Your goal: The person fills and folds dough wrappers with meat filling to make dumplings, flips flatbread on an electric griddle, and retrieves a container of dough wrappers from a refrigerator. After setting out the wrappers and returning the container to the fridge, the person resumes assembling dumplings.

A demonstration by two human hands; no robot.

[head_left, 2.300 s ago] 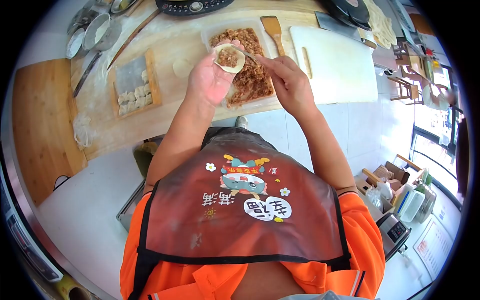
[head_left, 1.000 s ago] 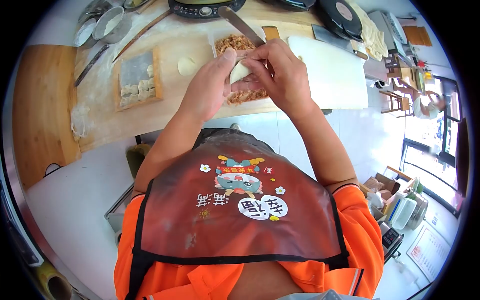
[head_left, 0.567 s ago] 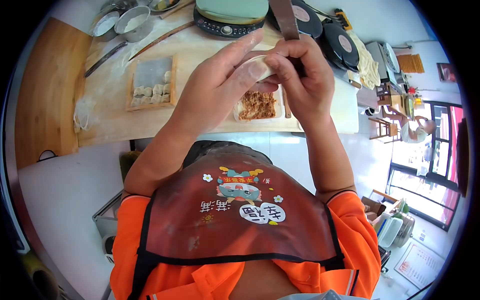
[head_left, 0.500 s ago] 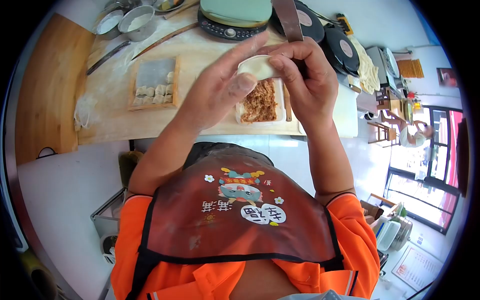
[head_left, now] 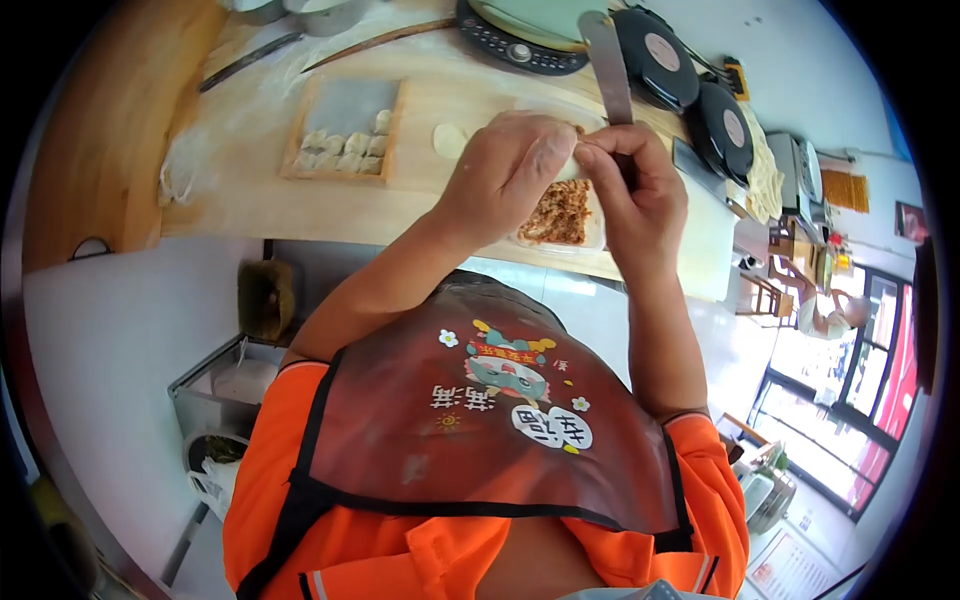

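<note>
L hand: drawn in narrow, fingers and thumb curled round a thin, pale, folded dough wrapper. R hand: thumb tip and forefinger pinching same wrapper at its near-R edge; rest of fingers folded round base of a long, flat, grey metal spreader, blade pointing up and away, clear of wrapper. Contents of wrapper hidden by hands.

Wrapper loc.: raised btwn both hands, above a rect. translucent plastic tub w/ brown minced filling; tub's far part mostly blocked by hands.

L of L hand, on pale wooden surface: flat, round, cream dough disc, apart from hand. Further L: rect. light-wood-framed tray, grey base, w/ small white pleated dumplings grouped along near side and up R side.

Far side of surface: long, slightly bent brown wooden stick, and short dark rod to its L, flour dusted about both. Beyond hands: round appliance w/ pale-green lid and black control rim. R of spreader: two round black lidded units w/ pale disc labels, set side by side.
</note>
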